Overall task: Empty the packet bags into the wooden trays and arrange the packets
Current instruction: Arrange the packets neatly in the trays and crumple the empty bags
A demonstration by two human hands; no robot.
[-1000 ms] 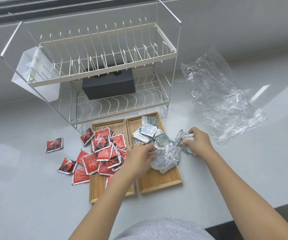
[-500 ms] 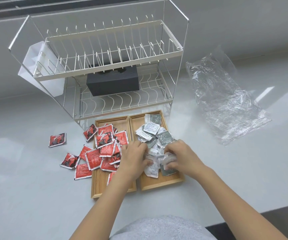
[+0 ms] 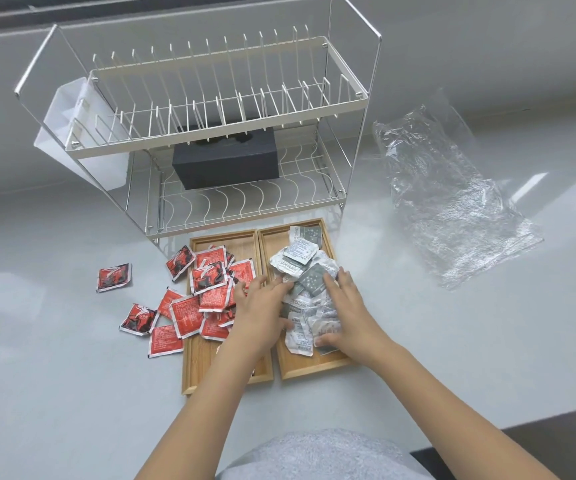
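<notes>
Two wooden trays lie side by side on the white counter. The left tray point(image 3: 224, 379) holds a heap of red packets point(image 3: 210, 282), and several more red packets point(image 3: 114, 277) lie scattered on the counter to its left. The right tray point(image 3: 314, 370) holds a pile of grey and white packets point(image 3: 300, 258). My left hand point(image 3: 262, 306) lies flat with straight fingers on the pile's left side, over the seam between the trays. My right hand point(image 3: 345, 313) lies flat on the pile's right side, fingers spread over the packets.
A two-tier white wire dish rack point(image 3: 231, 133) stands right behind the trays with a black box point(image 3: 226, 161) on its lower shelf. An empty clear plastic bag point(image 3: 449, 199) lies on the counter at the right. A white holder point(image 3: 72, 129) hangs on the rack's left side.
My right hand moved left from the tray's right edge onto the grey pile. Both hands, curled around packets before, now lie flat with fingers spread on the pile.
</notes>
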